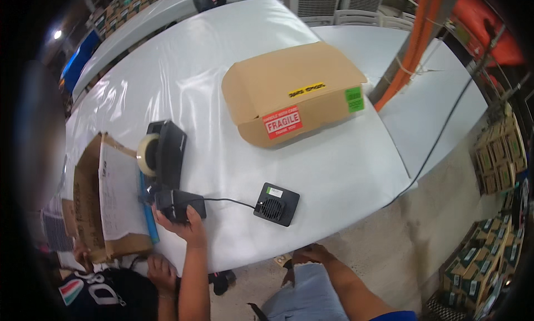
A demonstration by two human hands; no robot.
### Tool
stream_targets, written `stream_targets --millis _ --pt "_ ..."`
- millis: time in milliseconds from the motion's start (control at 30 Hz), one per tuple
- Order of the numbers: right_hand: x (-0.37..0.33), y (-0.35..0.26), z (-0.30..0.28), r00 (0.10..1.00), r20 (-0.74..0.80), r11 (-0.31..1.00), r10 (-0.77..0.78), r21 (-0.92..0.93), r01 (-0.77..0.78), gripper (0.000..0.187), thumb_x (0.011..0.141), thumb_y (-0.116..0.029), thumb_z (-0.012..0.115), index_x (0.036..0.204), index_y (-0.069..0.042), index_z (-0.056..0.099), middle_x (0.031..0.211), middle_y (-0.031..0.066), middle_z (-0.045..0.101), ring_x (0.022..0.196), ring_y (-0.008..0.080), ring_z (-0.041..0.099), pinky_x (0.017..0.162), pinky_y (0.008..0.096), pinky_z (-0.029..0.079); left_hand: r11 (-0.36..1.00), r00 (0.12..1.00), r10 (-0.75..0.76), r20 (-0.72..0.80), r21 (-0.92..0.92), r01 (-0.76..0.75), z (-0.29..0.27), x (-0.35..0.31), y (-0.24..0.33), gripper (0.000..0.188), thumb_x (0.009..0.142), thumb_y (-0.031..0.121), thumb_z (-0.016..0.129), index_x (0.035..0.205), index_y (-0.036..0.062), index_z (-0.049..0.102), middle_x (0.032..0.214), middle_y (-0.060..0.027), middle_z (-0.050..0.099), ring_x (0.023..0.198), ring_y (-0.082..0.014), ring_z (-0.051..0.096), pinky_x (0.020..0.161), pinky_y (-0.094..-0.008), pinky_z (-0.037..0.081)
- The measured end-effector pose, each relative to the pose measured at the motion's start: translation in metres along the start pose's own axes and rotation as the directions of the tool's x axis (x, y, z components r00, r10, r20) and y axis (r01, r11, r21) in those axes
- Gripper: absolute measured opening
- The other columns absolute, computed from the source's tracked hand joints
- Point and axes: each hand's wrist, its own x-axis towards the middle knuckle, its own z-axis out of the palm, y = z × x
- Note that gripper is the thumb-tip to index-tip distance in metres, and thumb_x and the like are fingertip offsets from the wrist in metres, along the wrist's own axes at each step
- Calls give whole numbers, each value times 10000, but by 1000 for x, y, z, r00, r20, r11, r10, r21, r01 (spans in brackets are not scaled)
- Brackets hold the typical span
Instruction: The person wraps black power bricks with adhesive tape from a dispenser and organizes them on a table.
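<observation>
My left hand (188,227) is closed round the near side of a small black box-shaped speaker (189,203), near the left part of the white-covered table. A thin black cable runs from it to a second black square unit (278,204) with a round grille, lying on the table to the right. My right hand (312,255) is low by my jeans-clad leg, below the table's near edge; its fingers are mostly hidden. Just beyond the held speaker stands a black tape dispenser (171,154) with a roll of clear tape (147,154).
An opened cardboard box (92,210) with a white sheet stands at left, beside a blue strip (149,215). A co-worker's hand (161,272) is near it. A closed cardboard box (295,82) with red and green labels lies farther back. Stacked cartons (478,265) stand at right.
</observation>
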Motion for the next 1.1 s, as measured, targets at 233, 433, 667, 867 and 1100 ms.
stream_targets --millis 233,433,667,867,1100 --pt "-82 -38 -33 932 351 762 91 -627 162 478 858 -442 501 988 -17 675 1038 199 643 967 355 608 859 416 461 983 998 65 28 -174 -59 16 2 1 913 741 58 694 1420 153 91 1350 -212 285 1203 -334 393 977 -446 388" --pt "-187 -305 -153 885 259 815 -387 -352 460 377 851 -368 597 987 -19 638 937 169 633 897 329 603 823 413 461 761 873 -451 189 -430 486 -2 -6 23 873 695 -2 733 1366 14 175 1239 -160 436 1082 -237 524 909 -342 456" --pt "-102 -441 -157 516 -13 492 -856 -325 808 547 837 -338 649 1245 -12 486 1258 205 487 1165 324 474 942 391 416 724 791 -569 225 -318 612 -13 0 19 675 686 72 771 1257 20 415 1055 -90 598 945 -169 595 837 -299 474" --pt "-64 -475 -157 451 372 533 -811 154 832 468 834 -206 646 1282 -144 522 1353 134 451 1204 275 469 967 365 408 602 744 -595 303 -446 663 -16 10 25 607 689 62 758 1216 48 456 1077 -65 593 983 -147 580 858 -283 456" --pt "-49 -496 -154 92 477 120 -874 28 992 510 718 -13 666 1196 -183 611 1386 104 423 1214 281 461 999 362 388 622 763 -591 260 -455 637 -8 4 24 633 697 61 740 1237 45 410 1114 -76 579 1023 -163 573 904 -305 448"
